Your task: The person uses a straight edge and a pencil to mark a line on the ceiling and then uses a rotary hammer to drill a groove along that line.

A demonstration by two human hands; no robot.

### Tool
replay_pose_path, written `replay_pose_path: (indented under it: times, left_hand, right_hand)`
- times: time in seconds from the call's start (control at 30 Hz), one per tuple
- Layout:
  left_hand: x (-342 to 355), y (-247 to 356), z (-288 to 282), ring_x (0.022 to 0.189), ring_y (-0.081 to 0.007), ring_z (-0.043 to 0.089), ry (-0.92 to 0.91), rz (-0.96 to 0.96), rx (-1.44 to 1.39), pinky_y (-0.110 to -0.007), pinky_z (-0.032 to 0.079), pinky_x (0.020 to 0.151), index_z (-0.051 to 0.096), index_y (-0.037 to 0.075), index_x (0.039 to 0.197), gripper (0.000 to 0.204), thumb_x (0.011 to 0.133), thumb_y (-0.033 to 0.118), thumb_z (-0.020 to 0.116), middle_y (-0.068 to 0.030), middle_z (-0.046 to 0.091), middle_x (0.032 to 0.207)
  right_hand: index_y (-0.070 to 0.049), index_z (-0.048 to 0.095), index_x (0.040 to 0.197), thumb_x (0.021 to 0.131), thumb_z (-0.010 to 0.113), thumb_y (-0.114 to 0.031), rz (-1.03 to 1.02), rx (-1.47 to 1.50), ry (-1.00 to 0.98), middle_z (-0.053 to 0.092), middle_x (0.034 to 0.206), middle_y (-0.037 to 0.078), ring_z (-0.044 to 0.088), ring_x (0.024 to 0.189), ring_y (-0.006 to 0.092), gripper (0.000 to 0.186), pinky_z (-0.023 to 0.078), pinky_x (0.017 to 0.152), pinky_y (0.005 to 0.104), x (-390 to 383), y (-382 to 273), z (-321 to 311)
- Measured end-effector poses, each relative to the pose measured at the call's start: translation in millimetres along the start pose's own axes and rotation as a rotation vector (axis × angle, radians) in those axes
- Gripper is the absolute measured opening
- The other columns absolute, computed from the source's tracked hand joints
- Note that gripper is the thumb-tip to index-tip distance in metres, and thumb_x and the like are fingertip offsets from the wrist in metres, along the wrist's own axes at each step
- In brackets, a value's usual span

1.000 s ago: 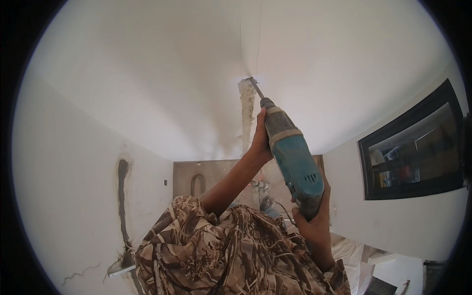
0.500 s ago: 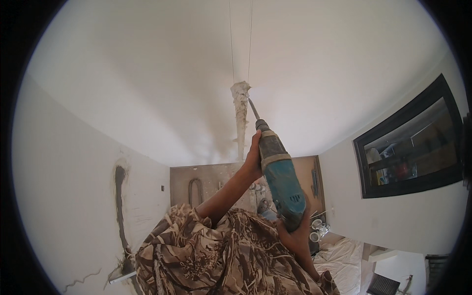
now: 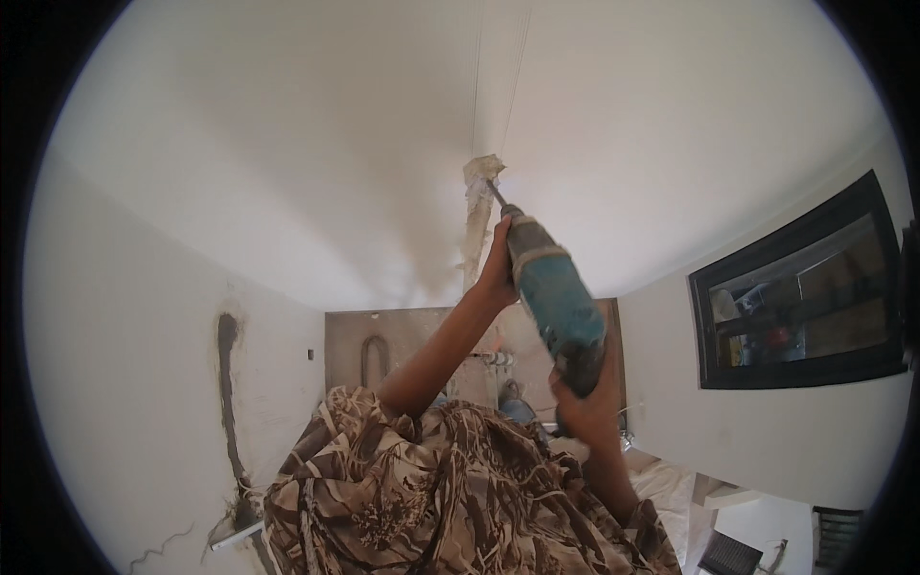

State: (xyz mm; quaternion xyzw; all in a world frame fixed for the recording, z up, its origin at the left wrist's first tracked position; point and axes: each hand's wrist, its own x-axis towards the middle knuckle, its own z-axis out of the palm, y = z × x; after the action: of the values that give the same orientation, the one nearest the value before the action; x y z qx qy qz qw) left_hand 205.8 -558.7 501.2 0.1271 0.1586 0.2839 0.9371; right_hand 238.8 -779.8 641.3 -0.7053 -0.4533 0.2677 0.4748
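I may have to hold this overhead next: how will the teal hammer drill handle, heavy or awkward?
Probably heavy: the drill has a bulky rigid body, and both the left hand and the right hand grip it. Likely nose-heavy when raised, so it may tip.

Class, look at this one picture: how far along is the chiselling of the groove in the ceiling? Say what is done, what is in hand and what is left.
Done: a rough channel is cut from the far wall up the ceiling. In hand: the left hand steadies the front of the teal hammer drill, the right hand grips its handle, and the bit meets the channel's end. Left: beyond that, only thin marked lines run on over smooth ceiling.
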Motion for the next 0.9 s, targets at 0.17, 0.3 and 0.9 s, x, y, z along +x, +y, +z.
replay_pose_path:
  times: [0.17,0.3,0.9]
  left_hand:
    - [-6.7,5.6,31.9,0.112,-0.0312,0.058,-0.035,0.01,-0.175,-0.049,0.045,0.101,0.052,0.01,0.123,0.075,0.086,0.074,0.044,-0.0144,0.06,0.117]
    - [-24.5,-8.1,50.7,0.11,-0.0293,0.06,-0.088,0.058,-0.164,-0.047,0.047,0.1,0.051,0.01,0.124,0.075,0.087,0.074,0.043,-0.0144,0.06,0.117]
    - [28.0,40.2,90.3,0.123,-0.0279,0.052,-0.259,0.063,-0.399,-0.047,0.042,0.104,0.051,0.011,0.129,0.075,0.092,0.071,0.027,-0.0098,0.055,0.131]
  right_hand:
    - [-0.005,0.026,0.147,0.08,0.064,-0.001,0.153,0.185,-0.123,0.049,0.128,0.018,0.052,0.116,0.0261,0.077,0.045,0.096,0.0386,24.1,-35.6,-38.9]
    - [-0.003,0.022,0.148,0.081,0.063,-0.002,0.055,0.136,-0.07,0.045,0.133,0.019,0.049,0.12,0.0257,0.079,0.046,0.096,0.0367,-15.3,-41.4,-48.7]
    - [-0.004,0.037,0.141,0.084,0.066,-0.015,-0.128,-0.18,-0.196,0.058,0.094,0.008,0.056,0.071,0.0133,0.065,0.051,0.061,0.0284,90.4,-127.6,-72.4]
